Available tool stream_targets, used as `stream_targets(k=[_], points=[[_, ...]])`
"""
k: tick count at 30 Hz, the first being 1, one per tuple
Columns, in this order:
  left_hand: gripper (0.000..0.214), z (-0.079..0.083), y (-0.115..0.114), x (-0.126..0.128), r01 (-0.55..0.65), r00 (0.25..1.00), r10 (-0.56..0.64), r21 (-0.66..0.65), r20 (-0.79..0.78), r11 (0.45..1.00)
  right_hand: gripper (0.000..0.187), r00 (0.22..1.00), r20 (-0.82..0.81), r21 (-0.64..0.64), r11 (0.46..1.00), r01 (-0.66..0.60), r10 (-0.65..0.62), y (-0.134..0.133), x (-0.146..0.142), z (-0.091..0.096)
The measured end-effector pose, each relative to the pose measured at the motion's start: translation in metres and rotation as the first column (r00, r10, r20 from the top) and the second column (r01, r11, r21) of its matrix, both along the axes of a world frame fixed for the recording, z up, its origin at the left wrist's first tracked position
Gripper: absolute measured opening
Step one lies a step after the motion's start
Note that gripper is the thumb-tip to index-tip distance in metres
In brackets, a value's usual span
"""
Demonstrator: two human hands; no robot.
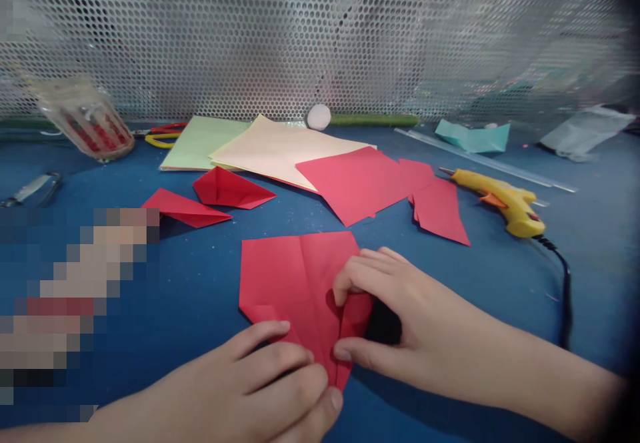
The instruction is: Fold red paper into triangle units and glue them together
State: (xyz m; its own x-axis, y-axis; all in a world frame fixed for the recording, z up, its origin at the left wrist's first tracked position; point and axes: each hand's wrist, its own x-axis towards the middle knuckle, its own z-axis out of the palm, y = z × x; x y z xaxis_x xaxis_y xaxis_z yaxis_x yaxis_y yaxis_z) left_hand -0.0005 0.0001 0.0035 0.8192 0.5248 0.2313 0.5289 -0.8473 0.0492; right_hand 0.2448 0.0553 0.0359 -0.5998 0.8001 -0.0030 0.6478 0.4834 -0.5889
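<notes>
A sheet of red paper [280, 269] lies in front of me, creased down its middle, with its lower sides folded inward to a narrow point. My left hand [280, 383] holds its lower left part against the table, fingers bent over the paper. On the right edge, my right hand [385, 309] is curled, thumb and fingertips gripping the folded flap. Past the sheet sit two folded red paper pieces, one upper [233, 189] and one lower [185, 209]. The tip of the sheet is partly hidden under my left fingers.
A blurred-out arm [100, 263] of another person reaches from the left to the lower folded piece. Behind lie red sheets [360, 183], cream paper [290, 149], green paper [195, 143], scissors [163, 139] and a jar [90, 123]. A yellow glue gun [500, 196] with a black cord is at right.
</notes>
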Motion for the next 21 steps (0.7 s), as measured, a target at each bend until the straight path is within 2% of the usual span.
stream_targets(k=[3,6,10,14,18,20,21], points=[[0.033,0.008,0.008,-0.002,0.036,0.999,-0.036,-0.014,0.016,0.999,0.040,0.998,0.032,0.022,0.999,0.049,-0.050,-0.004,-0.003,0.000],[0.031,0.016,0.018,-0.006,0.146,0.989,-0.145,-0.015,0.025,0.989,0.046,0.992,0.050,0.032,0.993,0.117,-0.119,-0.004,-0.006,0.000],[0.039,0.021,0.025,-0.014,0.208,0.978,-0.209,-0.039,-0.018,0.977,0.037,0.979,0.039,0.055,0.978,0.199,-0.201,0.003,-0.001,-0.007],[0.036,0.025,0.029,-0.015,0.252,0.964,-0.255,-0.051,-0.078,0.966,0.025,0.973,0.002,0.204,0.953,0.225,-0.230,0.013,0.010,-0.020],[0.037,0.012,0.023,-0.010,0.262,0.965,-0.260,0.051,-0.031,0.964,0.013,0.961,-0.029,0.288,0.918,0.271,-0.275,0.020,0.015,-0.027],[0.046,0.001,0.013,-0.008,0.172,0.961,-0.200,0.152,0.189,0.973,0.027,0.957,-0.028,0.313,0.906,0.284,-0.290,0.020,0.015,-0.027],[0.045,-0.005,0.006,-0.008,0.164,0.963,-0.186,0.127,0.195,0.978,0.036,0.956,-0.020,0.319,0.904,0.284,-0.293,0.019,0.014,-0.027]])
